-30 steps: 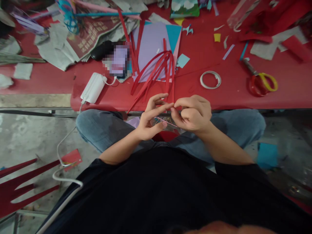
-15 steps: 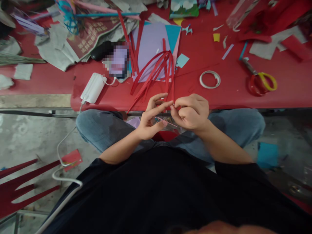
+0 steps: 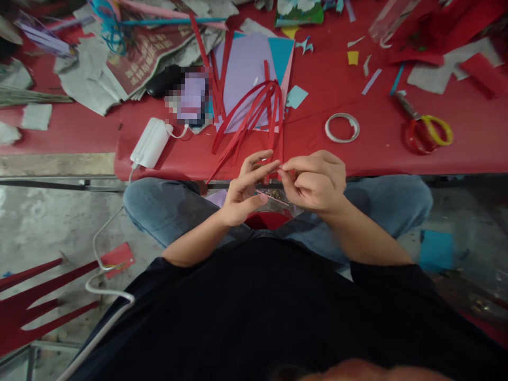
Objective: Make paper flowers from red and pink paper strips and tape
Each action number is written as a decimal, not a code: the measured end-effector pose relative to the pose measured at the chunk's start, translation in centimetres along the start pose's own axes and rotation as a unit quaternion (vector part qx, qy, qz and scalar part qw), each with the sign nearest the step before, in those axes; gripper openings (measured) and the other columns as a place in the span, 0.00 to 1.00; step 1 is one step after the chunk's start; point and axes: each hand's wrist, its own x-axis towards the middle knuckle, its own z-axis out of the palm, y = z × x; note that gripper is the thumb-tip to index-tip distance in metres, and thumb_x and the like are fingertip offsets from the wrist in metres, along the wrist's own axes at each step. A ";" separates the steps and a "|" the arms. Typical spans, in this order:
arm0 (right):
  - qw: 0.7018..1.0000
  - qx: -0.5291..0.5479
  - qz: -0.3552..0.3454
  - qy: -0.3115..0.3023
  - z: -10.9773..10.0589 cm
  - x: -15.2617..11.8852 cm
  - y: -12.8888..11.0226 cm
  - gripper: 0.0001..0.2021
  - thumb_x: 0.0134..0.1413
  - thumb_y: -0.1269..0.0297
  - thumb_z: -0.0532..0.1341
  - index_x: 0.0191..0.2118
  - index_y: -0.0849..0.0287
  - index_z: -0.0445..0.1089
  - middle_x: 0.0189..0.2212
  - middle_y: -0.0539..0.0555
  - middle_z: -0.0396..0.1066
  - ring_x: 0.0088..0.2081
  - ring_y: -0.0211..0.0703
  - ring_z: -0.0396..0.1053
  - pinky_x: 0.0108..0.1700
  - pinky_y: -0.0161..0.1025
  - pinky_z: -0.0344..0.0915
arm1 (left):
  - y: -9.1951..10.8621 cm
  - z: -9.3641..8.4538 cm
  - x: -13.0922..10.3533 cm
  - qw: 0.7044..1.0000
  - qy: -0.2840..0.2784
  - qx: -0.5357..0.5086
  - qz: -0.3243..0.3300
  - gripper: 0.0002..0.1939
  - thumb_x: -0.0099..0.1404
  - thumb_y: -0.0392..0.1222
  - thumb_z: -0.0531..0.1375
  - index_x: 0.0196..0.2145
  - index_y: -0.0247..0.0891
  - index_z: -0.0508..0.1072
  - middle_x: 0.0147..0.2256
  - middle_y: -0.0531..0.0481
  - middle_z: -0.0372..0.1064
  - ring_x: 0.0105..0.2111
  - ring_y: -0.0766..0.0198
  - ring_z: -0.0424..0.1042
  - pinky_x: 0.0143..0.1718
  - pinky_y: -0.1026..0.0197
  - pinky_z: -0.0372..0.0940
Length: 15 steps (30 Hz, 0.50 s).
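Observation:
My left hand (image 3: 246,189) is held over my lap at the table's near edge, its fingers stretched and apart. Its index fingertip meets the pinched thumb and forefinger of my right hand (image 3: 315,180). Whatever sits in that pinch is too small to make out. Just beyond both hands, a bunch of narrow red paper strips (image 3: 254,114) lies bent over lilac paper sheets (image 3: 248,63). A thin pale-pink strip or stick (image 3: 273,198) shows below my fingers; whether it touches the left hand I cannot tell.
A roll of tape (image 3: 342,128) and yellow-and-red-handled scissors (image 3: 431,132) lie right on the red table (image 3: 317,164). At left are a white power bank (image 3: 151,143) with a cable, a blurred-out phone (image 3: 192,98) and crumpled newspaper (image 3: 91,79). Paper scraps are scattered around.
My right hand has shifted slightly right and its curled fingers have loosened a little, the pinch staying at the left index fingertip. The left hand is nearly still.

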 end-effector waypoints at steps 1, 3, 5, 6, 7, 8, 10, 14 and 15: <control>1.000 0.000 -0.007 0.003 0.1 0.0 0.0 0.19 0.65 0.75 0.71 0.36 0.49 0.59 0.40 0.45 0.85 0.29 0.37 0.76 0.31 0.43 0.69 | -0.1 0.0 0.0 1.000 0.002 -0.016 -0.005 0.37 0.71 0.64 0.69 0.74 0.57 0.74 0.77 0.45 0.60 0.67 0.45 0.72 0.59 0.48 0.76; 1.000 0.001 -0.007 0.003 0.3 0.1 0.1 0.19 0.65 0.73 0.69 0.36 0.49 0.57 0.38 0.44 0.85 0.27 0.36 0.74 0.30 0.42 0.68 | -0.1 0.0 0.0 0.998 0.004 -0.051 -0.019 0.37 0.70 0.64 0.70 0.74 0.56 0.75 0.78 0.45 0.60 0.64 0.47 0.74 0.59 0.49 0.76; 1.000 0.013 0.002 -0.006 0.4 0.1 0.1 0.18 0.65 0.71 0.69 0.36 0.49 0.56 0.36 0.44 0.84 0.26 0.35 0.73 0.29 0.42 0.67 | 0.0 0.0 0.1 0.996 0.005 -0.086 -0.034 0.38 0.69 0.64 0.71 0.73 0.56 0.76 0.78 0.45 0.59 0.62 0.49 0.76 0.58 0.51 0.77; 1.000 0.022 0.007 -0.016 0.4 0.1 0.1 0.18 0.65 0.71 0.68 0.36 0.49 0.56 0.35 0.43 0.83 0.26 0.35 0.73 0.30 0.42 0.67 | 0.1 -0.1 0.2 0.994 0.004 -0.103 -0.042 0.38 0.69 0.64 0.71 0.72 0.56 0.76 0.78 0.45 0.60 0.61 0.50 0.76 0.57 0.52 0.77; 0.999 0.029 0.008 -0.025 0.3 0.1 0.1 0.17 0.64 0.70 0.68 0.37 0.49 0.57 0.34 0.43 0.83 0.26 0.35 0.73 0.30 0.42 0.68 | 0.2 -0.1 0.3 0.992 0.004 -0.120 -0.048 0.38 0.68 0.64 0.71 0.72 0.56 0.77 0.78 0.46 0.60 0.61 0.50 0.76 0.56 0.53 0.77; 0.999 0.035 0.010 -0.031 0.1 0.2 0.1 0.16 0.64 0.70 0.68 0.37 0.49 0.58 0.35 0.44 0.82 0.26 0.36 0.74 0.31 0.42 0.68 | 0.3 -0.1 0.3 0.989 0.004 -0.134 -0.053 0.37 0.68 0.64 0.71 0.72 0.56 0.77 0.78 0.46 0.60 0.61 0.50 0.76 0.55 0.53 0.77; 0.998 0.033 0.029 -0.037 -0.3 0.3 0.0 0.15 0.65 0.69 0.70 0.39 0.49 0.61 0.38 0.46 0.84 0.29 0.38 0.77 0.32 0.43 0.70 | 0.5 -0.1 0.4 0.987 0.008 -0.150 -0.061 0.35 0.69 0.64 0.70 0.70 0.55 0.79 0.78 0.46 0.61 0.61 0.50 0.76 0.55 0.54 0.77; 0.998 0.010 0.049 -0.037 -0.9 0.4 0.0 0.15 0.64 0.71 0.73 0.42 0.48 0.66 0.48 0.52 0.88 0.33 0.42 0.82 0.35 0.47 0.74 | 0.5 0.0 0.3 0.988 0.010 -0.140 -0.064 0.35 0.68 0.64 0.72 0.69 0.54 0.80 0.77 0.45 0.62 0.61 0.49 0.76 0.56 0.52 0.76; 0.999 0.001 0.038 -0.036 -0.8 0.3 0.0 0.15 0.64 0.72 0.73 0.42 0.48 0.66 0.47 0.51 0.88 0.34 0.42 0.83 0.35 0.47 0.74 | 0.4 0.0 0.2 0.989 0.008 -0.136 -0.063 0.36 0.68 0.64 0.71 0.70 0.54 0.80 0.77 0.45 0.61 0.61 0.48 0.76 0.57 0.51 0.76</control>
